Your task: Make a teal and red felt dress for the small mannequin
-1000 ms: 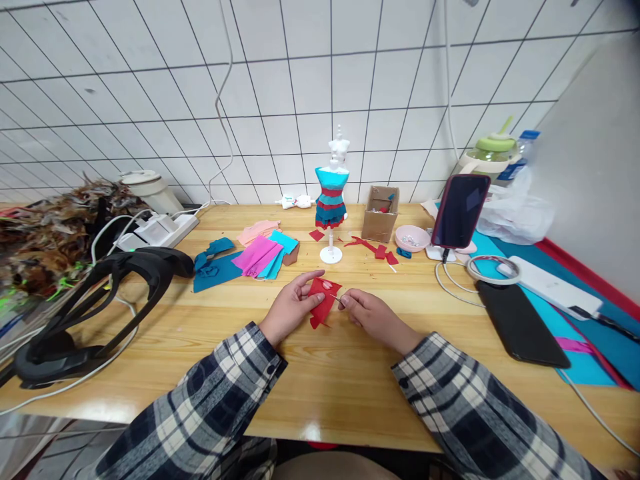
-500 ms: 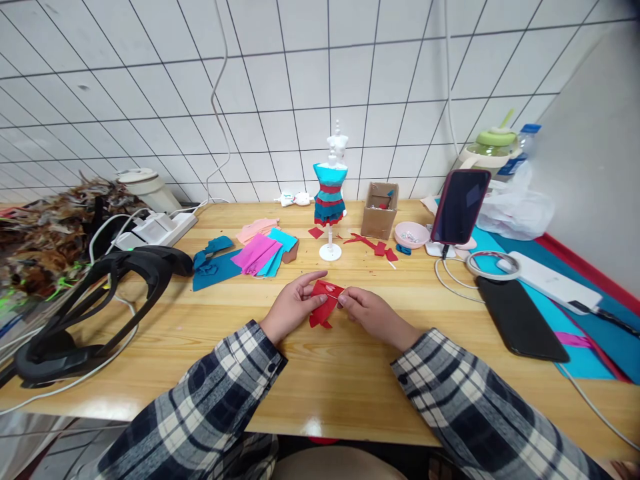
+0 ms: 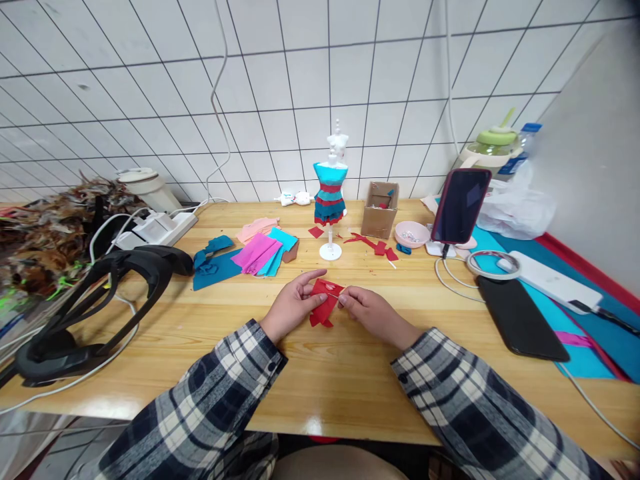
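Note:
My left hand [image 3: 296, 303] pinches a piece of red crepe paper [image 3: 325, 310] between thumb and fingers, with the index finger stretched out past its top edge. Loose red ends hang below the thumb. At the paper's right edge, my right hand [image 3: 367, 310] is closed in a pinch on a thin pale stick [image 3: 336, 295], whose tip lies over the red surface by a small whitish patch. Behind both hands stands a small white dress form [image 3: 331, 252], wearing a dress [image 3: 330, 193] of blue, red and teal layers.
Coloured paper pieces [image 3: 257, 253] lie left of the stand, red scraps [image 3: 380, 249] to its right. Beyond are a cardboard box [image 3: 379, 217] and a pink bowl [image 3: 413, 241]. A black headset [image 3: 135, 320] sits at left; phones [image 3: 525, 320], cables and a power bank [image 3: 555, 280] at right.
The pale stick's tip has shifted slightly over the red paper. Both hands stay almost in the same place.

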`<state>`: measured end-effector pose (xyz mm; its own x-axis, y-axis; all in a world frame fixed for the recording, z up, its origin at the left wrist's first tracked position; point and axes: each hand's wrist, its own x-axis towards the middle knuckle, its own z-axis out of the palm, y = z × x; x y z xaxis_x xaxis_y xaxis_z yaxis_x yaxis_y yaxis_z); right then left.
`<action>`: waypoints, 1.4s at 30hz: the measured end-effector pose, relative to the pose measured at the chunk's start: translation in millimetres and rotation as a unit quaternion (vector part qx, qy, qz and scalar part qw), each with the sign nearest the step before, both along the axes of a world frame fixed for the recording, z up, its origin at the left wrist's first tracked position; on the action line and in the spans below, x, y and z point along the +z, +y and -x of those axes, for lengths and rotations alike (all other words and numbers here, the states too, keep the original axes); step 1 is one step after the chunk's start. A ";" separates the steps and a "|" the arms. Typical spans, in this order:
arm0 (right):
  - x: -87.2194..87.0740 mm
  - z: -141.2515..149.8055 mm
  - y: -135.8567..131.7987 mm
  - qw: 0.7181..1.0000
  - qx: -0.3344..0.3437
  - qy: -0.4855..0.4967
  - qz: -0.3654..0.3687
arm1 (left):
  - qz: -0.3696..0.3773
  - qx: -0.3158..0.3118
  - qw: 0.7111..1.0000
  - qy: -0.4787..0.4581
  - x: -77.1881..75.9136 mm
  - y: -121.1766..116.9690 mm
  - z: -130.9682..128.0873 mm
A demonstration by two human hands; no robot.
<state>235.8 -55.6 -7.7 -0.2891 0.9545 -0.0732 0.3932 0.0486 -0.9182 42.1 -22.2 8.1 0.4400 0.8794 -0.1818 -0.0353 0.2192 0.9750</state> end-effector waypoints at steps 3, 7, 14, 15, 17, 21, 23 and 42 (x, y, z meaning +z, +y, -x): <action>0.0 0.5 -0.5 1.000 -0.001 0.001 0.000 | 0.001 0.000 1.000 -0.004 0.0 0.3 -0.1; 0.0 1.1 -0.8 1.000 0.000 -0.007 0.001 | -0.008 -0.001 1.000 0.015 -0.3 1.0 0.0; -0.8 2.5 -0.7 0.999 -0.008 -0.035 0.000 | -0.014 -0.008 1.000 0.022 -3.8 0.3 -0.2; -0.5 2.8 -0.8 0.999 -0.008 -0.035 0.001 | -0.014 -0.008 1.000 0.023 -3.8 0.0 -0.6; 0.3 3.3 -1.0 0.999 -0.006 -0.031 0.002 | -0.016 -0.006 0.999 0.028 -3.1 -0.6 -1.7; 1.9 3.7 -1.2 1.000 -0.006 -0.028 0.000 | -0.017 -0.004 0.999 0.038 -0.6 -1.4 -3.7; 1.5 3.5 -1.1 1.000 -0.004 -0.031 -0.003 | -0.016 -0.004 0.999 0.039 0.1 -1.6 -4.2; -4.0 9.1 -0.8 0.999 -0.016 -0.031 -0.019 | -0.023 -0.007 0.999 0.032 -7.6 1.4 3.1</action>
